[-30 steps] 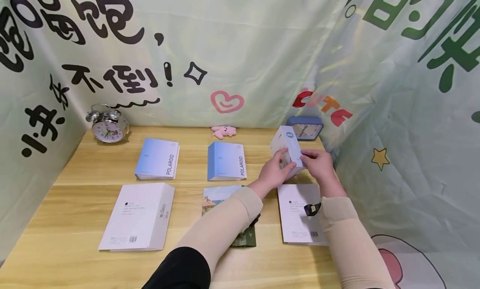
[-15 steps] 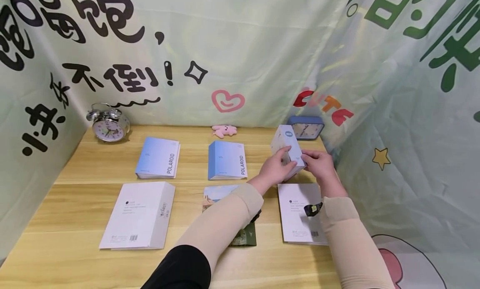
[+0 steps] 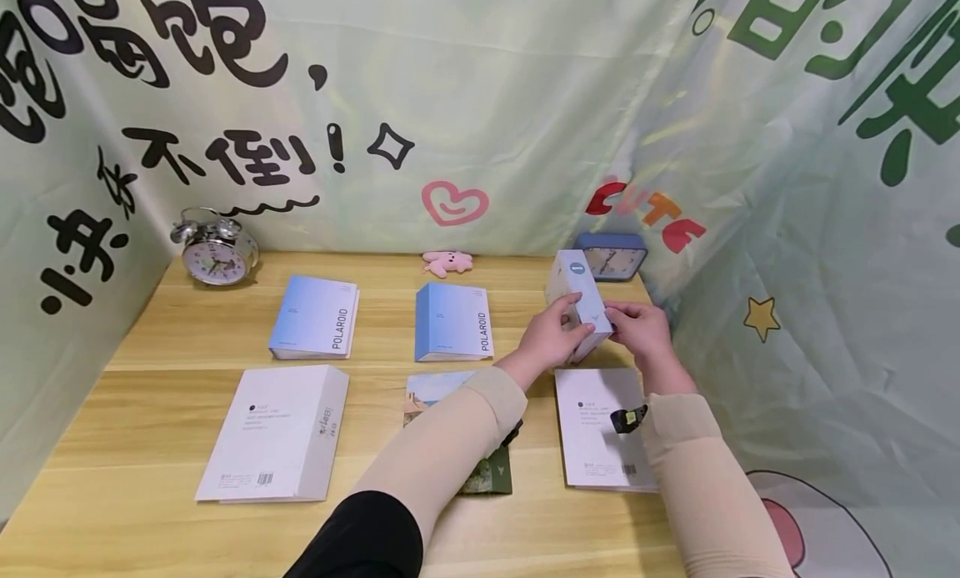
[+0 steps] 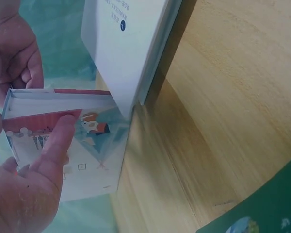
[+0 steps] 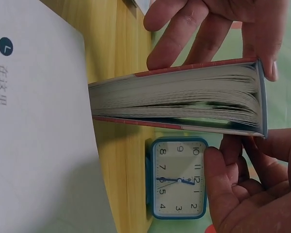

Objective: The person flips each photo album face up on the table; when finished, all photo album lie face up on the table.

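Observation:
In the head view, a thick hardcover book [image 3: 590, 303] stands on its edge at the back right, its pale blue spine facing up. My left hand [image 3: 550, 338] grips it from the left, thumb over the spine and fingers against the illustrated cover. On the opposite side my right hand [image 3: 640, 332] pinches the spine's near right edge. The right wrist view shows the book's page block [image 5: 184, 97] between red-edged covers, with a gap among the pages. A white book [image 3: 607, 428] lies just in front, partly under the right wrist.
Two blue POLAROID books [image 3: 313, 318] lie left and centre, with a thick white book [image 3: 273, 432] at front left. A picture-covered book [image 3: 491, 475] is partly hidden by the left arm. A blue clock [image 3: 617, 257], pink toy [image 3: 448, 263] and silver alarm clock [image 3: 217, 257] line the back.
The held book has shifted slightly right and tilts a little more upright. Both hands keep their hold on it, and the other things stay put.

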`<state>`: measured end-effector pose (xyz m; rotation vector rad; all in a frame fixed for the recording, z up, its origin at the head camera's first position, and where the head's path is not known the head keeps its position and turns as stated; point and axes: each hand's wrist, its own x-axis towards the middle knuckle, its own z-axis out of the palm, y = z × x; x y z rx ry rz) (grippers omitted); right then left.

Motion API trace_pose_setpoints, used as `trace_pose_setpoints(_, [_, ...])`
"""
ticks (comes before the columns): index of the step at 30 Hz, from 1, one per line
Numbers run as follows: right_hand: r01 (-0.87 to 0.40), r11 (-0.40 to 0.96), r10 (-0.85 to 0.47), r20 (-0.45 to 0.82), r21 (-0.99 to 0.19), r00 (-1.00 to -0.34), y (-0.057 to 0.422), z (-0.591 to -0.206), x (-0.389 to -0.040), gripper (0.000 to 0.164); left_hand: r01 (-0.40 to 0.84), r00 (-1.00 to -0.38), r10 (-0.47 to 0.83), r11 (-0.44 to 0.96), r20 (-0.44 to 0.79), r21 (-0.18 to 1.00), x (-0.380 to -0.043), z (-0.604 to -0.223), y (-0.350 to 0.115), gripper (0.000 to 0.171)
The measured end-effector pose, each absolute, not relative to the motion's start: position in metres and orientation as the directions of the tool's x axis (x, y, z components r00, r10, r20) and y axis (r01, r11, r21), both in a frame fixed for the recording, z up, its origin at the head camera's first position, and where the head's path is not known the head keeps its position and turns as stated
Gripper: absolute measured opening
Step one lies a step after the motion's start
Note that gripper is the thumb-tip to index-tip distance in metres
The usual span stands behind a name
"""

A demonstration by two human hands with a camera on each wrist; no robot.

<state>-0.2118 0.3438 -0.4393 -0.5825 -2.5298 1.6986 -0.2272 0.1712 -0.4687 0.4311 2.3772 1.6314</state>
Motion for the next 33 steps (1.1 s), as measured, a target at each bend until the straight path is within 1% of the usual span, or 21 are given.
trace_pose_setpoints(6, [0.276,0.337,0.310,-0.171,-0.900,-0.935,0.345,-0.440,-0.213,0.036,0.099,-0.931,0.363,0.320,-0.026,0.942,-0.228,-0.467,0.172,0.061])
trace_pose_setpoints(13, [0.293,0.321,0.291,-0.201,-0.901,-0.936,0.348,-0.440,-0.214,0.039,0.072,-0.926,0.376,0.259,-0.032,0.963,-0.227,-0.469,0.172,0.062])
trace_pose_setpoints(20, [0.288,0.319,0.225,-0.223,-0.903,-0.948,0.349,-0.444,-0.216,0.040,0.068,-0.928,0.372,0.254,-0.032,0.965,-0.230,-0.471,0.173,0.064])
trace_pose_setpoints(24, [0.308,0.327,0.162,-0.268,-0.894,-0.950,0.352,-0.444,-0.216,0.044,0.075,-0.928,0.371,0.261,-0.028,0.962,-0.232,-0.471,0.172,0.065])
trace_pose_setpoints(30, [0.332,0.396,0.079,-0.328,-0.856,-0.941,0.361,-0.448,-0.215,0.048,0.065,-0.932,0.361,0.265,-0.037,0.962,-0.232,-0.471,0.171,0.063])
trace_pose_setpoints(33, [0.336,0.438,0.061,-0.345,-0.834,-0.937,0.364,-0.453,-0.216,0.049,0.067,-0.935,0.353,0.280,-0.037,0.958,-0.232,-0.471,0.171,0.063])
